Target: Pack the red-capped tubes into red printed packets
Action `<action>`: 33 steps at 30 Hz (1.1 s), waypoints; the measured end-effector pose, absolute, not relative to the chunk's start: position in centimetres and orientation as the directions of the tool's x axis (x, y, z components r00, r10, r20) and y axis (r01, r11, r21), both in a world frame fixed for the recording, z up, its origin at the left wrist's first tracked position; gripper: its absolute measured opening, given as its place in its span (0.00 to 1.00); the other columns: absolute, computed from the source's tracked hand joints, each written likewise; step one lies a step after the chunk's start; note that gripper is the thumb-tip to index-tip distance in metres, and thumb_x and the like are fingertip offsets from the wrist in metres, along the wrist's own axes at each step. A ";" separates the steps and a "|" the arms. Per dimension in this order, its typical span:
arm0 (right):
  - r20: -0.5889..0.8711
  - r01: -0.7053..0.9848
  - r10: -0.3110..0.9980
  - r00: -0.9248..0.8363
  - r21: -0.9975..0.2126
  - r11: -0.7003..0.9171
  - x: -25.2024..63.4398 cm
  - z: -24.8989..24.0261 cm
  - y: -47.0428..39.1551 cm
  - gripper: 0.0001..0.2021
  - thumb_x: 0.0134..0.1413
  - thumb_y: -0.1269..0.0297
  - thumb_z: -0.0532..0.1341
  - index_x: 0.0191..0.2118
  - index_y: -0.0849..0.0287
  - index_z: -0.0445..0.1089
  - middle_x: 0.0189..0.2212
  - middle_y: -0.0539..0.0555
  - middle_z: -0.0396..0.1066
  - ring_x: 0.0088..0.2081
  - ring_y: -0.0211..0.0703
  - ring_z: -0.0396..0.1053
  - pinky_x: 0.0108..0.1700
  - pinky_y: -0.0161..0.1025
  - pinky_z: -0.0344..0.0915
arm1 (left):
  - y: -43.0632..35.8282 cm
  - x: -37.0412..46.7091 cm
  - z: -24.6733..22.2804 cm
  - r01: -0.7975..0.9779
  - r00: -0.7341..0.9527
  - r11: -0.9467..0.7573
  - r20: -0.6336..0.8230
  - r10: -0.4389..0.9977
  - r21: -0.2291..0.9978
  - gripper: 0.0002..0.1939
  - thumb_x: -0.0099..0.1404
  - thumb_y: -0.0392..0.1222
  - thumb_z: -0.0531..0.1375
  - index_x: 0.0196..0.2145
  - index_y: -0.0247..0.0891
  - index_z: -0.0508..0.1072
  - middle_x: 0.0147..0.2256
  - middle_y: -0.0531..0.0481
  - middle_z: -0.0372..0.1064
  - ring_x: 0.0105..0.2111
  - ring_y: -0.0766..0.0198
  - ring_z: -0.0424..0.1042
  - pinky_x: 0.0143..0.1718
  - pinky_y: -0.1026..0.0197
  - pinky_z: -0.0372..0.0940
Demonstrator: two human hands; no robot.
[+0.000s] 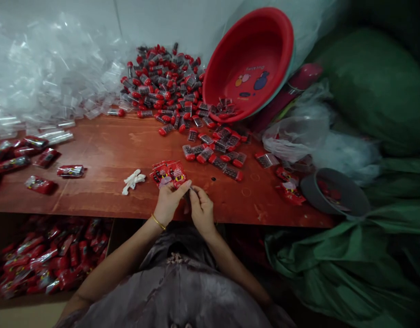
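My left hand (169, 200), with a gold bangle at the wrist, is closed on a small fan of red printed packets (168, 172) over the front of the table. My right hand (202, 210) is right beside it, thumb and fingers pinched together close to the left thumb. What sits in that pinch is too small and dark to make out. Just left of the packets lies a crumpled white piece (133, 181). Beyond my hands are small clear tubes with red caps and dark contents (213, 152), some loose, many heaped (162, 82) at the back.
A red basin (227, 59) leans tilted behind the tubes. Clear empty sleeves (53, 68) pile up at back left, with wrapped red packages (41, 184) before them. An open box (109, 243) of wrapped packages stands below left. At right are a grey bowl (346, 191) and green cloth (333, 255).
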State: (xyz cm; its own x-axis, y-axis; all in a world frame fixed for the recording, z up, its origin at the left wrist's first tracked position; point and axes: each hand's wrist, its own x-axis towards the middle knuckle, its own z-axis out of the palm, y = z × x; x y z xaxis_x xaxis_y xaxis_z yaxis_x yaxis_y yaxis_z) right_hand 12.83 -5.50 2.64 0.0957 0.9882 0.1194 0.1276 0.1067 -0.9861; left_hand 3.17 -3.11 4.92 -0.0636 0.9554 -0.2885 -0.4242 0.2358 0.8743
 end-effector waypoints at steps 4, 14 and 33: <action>-0.024 -0.083 1.000 -0.006 -0.996 -0.024 13.0 3.4 -5.4 0.12 0.58 0.56 0.53 0.38 0.58 0.67 0.24 0.47 0.70 0.16 0.31 0.61 0.19 0.31 0.60 | -3.7 3.3 5.0 -0.490 0.020 0.237 -0.261 0.965 0.839 0.20 0.50 0.56 0.65 0.23 0.33 0.72 0.18 0.56 0.62 0.17 0.73 0.59 0.14 0.70 0.55; -0.062 -0.074 0.997 -0.039 -0.995 -0.065 13.2 3.6 -5.0 0.13 0.55 0.52 0.55 0.36 0.57 0.67 0.23 0.46 0.69 0.16 0.31 0.61 0.20 0.31 0.61 | -3.3 3.0 4.6 -0.491 -0.059 0.197 -0.258 0.964 0.849 0.17 0.47 0.51 0.68 0.25 0.33 0.75 0.22 0.53 0.69 0.20 0.74 0.62 0.20 0.70 0.58; -0.050 -0.120 0.997 -0.051 -0.991 -0.056 12.6 3.3 -4.5 0.13 0.49 0.52 0.62 0.33 0.57 0.65 0.20 0.45 0.68 0.18 0.33 0.66 0.23 0.32 0.65 | -3.7 2.0 5.5 -0.583 0.050 0.294 -0.327 0.944 0.758 0.16 0.44 0.47 0.71 0.23 0.33 0.73 0.21 0.54 0.69 0.20 0.72 0.64 0.20 0.68 0.60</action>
